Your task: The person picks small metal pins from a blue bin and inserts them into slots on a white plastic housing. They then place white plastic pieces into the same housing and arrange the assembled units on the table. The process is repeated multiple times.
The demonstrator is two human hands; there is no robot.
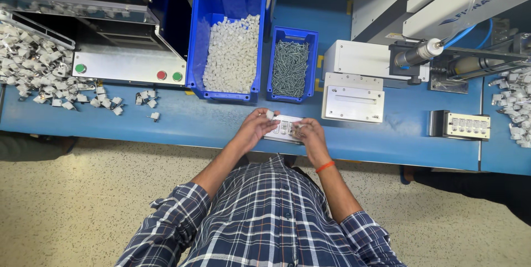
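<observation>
My left hand (256,127) rests on the left end of a small white fixture plate (283,130) at the front edge of the blue workbench (182,123), pinching a small white plastic piece (270,114) between its fingertips. My right hand (310,133) covers the plate's right end, fingers curled over a small part that is mostly hidden. An orange band circles my right wrist (325,166).
Behind the plate stand a large blue bin of white plastic pieces (232,51) and a smaller blue bin of screws (291,68). A white block (354,104) and a machine (431,7) lie to the right, another fixture (467,126) beyond. Loose white parts (38,68) pile at left.
</observation>
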